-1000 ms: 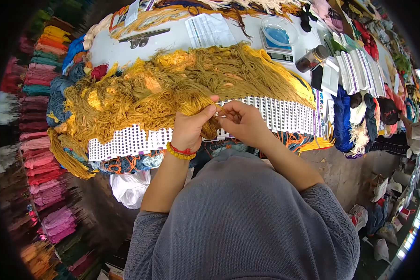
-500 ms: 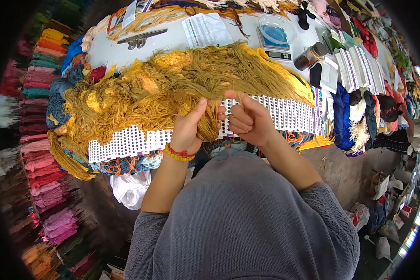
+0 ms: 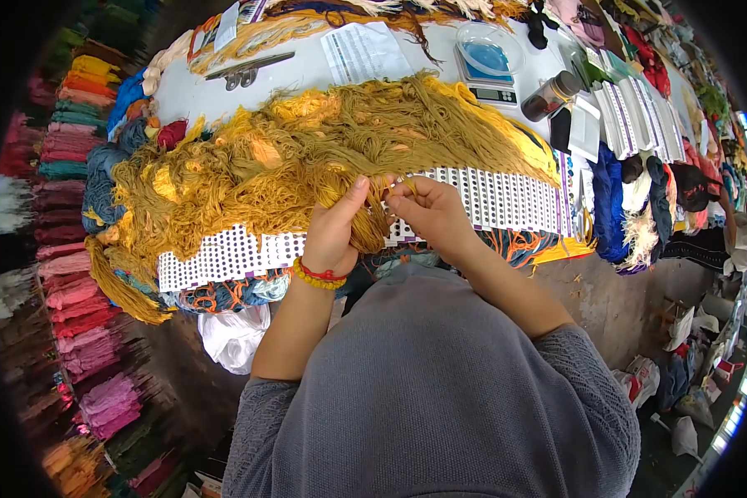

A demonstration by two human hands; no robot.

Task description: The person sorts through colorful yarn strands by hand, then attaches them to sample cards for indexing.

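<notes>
A large heap of olive and golden yarn [image 3: 249,178] spreads over the near side of the table. My left hand [image 3: 334,224], with red and yellow bands at its wrist, is closed around a bunch of olive yarn [image 3: 363,228] at the heap's near edge. Just to the right, my right hand [image 3: 433,214] has its fingers pinched together on strands of that yarn. The strands between the two hands are thin and partly hidden by my fingers. Under both hands lie white sheets with rows of dark dots [image 3: 506,199].
Scissors [image 3: 242,70] and a printed paper [image 3: 365,51] lie behind the heap. At the back right stand a digital scale [image 3: 494,95] with a blue-bottomed clear bowl [image 3: 490,54], and a dark jar [image 3: 551,95]. Blue yarn [image 3: 610,207] hangs at the right edge. Coloured skeins [image 3: 83,290] line the left.
My right hand has turned and moved slightly left, closer to my left hand, its fingers now pinching nearer the bunch. My left hand stays almost in place around the yarn.
</notes>
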